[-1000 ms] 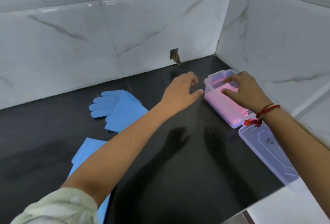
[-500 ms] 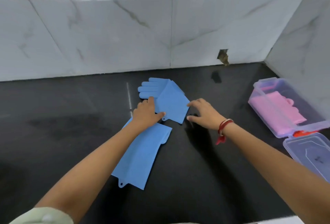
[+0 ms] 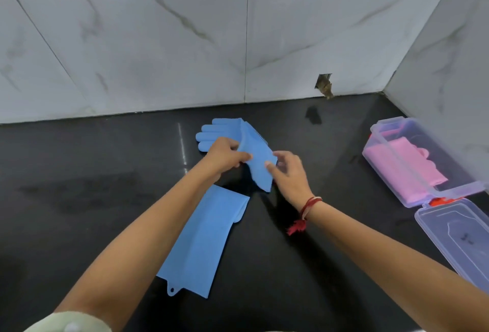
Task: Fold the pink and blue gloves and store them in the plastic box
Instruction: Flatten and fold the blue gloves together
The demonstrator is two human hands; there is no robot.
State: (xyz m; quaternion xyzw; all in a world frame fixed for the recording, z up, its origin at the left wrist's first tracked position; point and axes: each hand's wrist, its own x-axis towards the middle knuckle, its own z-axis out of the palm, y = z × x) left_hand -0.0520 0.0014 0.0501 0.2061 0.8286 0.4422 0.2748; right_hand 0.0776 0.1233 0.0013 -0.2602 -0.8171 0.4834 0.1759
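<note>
Head view: left hand (image 3: 225, 157) and right hand (image 3: 287, 173) pinch the soft, bendy blue glove (image 3: 258, 162) left of the box (image 3: 423, 170); hold its edges.

Two light blue gloves (image 3: 258, 162) (image 3: 203, 241) are seen on a glossy black countertop (image 3: 79, 199). Pink gloves (image 3: 404, 170) are contained in a clear, faintly lilac plastic box (image 3: 423, 178) with a red latch (image 3: 440, 201). The wall tiles (image 3: 158, 46) are white, veined in grey. A red thread band (image 3: 307, 207) is worn on one wrist; the sleeve (image 3: 68, 323) is pale green.
</note>
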